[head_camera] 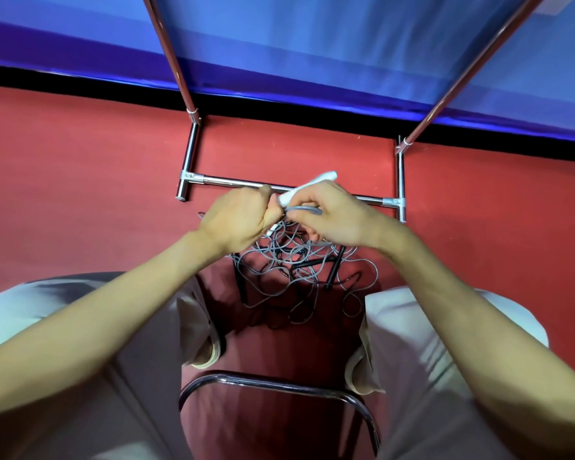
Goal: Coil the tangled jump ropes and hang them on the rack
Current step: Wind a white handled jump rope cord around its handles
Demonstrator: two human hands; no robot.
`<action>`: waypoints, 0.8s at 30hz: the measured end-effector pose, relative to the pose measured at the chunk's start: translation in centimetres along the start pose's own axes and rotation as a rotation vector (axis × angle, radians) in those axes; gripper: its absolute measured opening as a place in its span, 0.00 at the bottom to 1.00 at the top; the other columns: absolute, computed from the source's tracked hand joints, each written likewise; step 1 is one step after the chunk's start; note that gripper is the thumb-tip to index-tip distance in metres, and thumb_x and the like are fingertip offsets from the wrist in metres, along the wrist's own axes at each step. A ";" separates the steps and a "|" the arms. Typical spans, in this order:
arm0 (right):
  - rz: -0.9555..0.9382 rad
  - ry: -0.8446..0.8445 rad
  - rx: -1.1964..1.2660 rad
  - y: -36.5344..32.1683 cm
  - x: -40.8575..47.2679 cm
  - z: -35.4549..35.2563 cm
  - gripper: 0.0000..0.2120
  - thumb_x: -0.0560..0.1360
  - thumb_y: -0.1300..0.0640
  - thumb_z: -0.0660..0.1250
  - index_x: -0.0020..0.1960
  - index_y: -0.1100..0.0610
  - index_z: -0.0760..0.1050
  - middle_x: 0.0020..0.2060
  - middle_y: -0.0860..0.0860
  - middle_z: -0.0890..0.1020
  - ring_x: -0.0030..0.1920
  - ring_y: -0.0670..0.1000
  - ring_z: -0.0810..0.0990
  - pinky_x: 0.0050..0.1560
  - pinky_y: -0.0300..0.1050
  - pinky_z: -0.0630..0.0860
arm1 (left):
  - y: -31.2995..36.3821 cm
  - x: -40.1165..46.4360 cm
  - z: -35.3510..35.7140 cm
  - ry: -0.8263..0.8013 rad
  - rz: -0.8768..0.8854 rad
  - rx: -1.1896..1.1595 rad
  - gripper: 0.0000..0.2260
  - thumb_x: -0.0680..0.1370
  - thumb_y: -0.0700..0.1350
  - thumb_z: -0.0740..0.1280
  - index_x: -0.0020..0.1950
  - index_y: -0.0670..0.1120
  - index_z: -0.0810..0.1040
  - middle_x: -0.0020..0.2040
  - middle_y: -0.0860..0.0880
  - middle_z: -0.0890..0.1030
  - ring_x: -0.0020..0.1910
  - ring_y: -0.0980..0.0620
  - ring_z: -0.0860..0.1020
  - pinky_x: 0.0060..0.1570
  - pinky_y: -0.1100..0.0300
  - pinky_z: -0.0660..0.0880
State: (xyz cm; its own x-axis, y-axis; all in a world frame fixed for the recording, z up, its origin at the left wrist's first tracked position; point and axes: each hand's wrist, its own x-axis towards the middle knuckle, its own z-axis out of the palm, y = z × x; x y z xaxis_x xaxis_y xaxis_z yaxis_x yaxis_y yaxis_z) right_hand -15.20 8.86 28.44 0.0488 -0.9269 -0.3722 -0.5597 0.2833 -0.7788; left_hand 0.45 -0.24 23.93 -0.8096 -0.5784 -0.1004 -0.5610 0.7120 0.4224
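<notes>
— Red floor (80, 180) under us, blue wall (312, 44) behind; we see the chrome rack (233, 183) standing against it, its base bar crossing just beyond our hands.

— And the hands?

— Our right hand (332, 217) grips a white handle (312, 185) with grey cord (304, 209) looping from it; our left hand (236, 220) is curled, pinching at that handle's lower end.

— The ropes?

— We see the tangled jump ropes (296, 270) heaped on the floor below our hands, between our knees; black handles (334, 270) lie among them.
</notes>
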 end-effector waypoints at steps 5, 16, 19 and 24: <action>-0.026 0.042 -0.454 0.3 -0.7 -0.8 0.11 0.71 0.44 0.73 0.47 0.51 0.81 0.41 0.44 0.79 0.42 0.45 0.74 0.41 0.43 0.66 | 0.5 -1.8 2.0 -0.185 0.186 -0.070 0.29 0.73 0.63 0.38 0.41 0.43 0.70 0.38 0.39 0.78 0.38 0.36 0.75 0.36 0.52 0.64; -0.044 -0.185 0.041 1.6 -0.5 -1.8 0.08 0.65 0.58 0.80 0.38 0.61 0.84 0.31 0.53 0.84 0.30 0.42 0.77 0.34 0.35 0.73 | 2.2 -3.0 1.1 -0.328 0.259 0.007 0.33 0.70 0.68 0.44 0.47 0.42 0.74 0.27 0.53 0.64 0.28 0.46 0.64 0.31 0.56 0.61; 0.022 -0.117 0.053 1.7 -0.5 -2.6 0.16 0.65 0.53 0.79 0.35 0.65 0.80 0.23 0.51 0.75 0.24 0.42 0.67 0.26 0.34 0.63 | 2.5 -3.4 1.1 -0.280 0.276 -0.024 0.27 0.71 0.64 0.43 0.40 0.44 0.68 0.27 0.53 0.61 0.27 0.46 0.61 0.32 0.56 0.59; 0.113 -0.083 0.110 2.6 -0.7 -4.3 0.22 0.70 0.47 0.74 0.35 0.67 0.77 0.20 0.50 0.71 0.21 0.43 0.63 0.23 0.33 0.60 | 2.6 -3.3 0.4 -0.271 0.198 -0.385 0.18 0.74 0.61 0.49 0.33 0.50 0.64 0.27 0.54 0.63 0.26 0.54 0.63 0.27 0.65 0.60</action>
State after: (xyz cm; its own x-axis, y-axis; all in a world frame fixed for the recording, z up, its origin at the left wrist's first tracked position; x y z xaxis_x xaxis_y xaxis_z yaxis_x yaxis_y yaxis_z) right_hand -20.28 9.15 28.82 0.0618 -0.8654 -0.4972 -0.4718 0.4136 -0.7787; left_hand 1.65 3.68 25.02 -0.9381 -0.2874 -0.1931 -0.3295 0.5697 0.7529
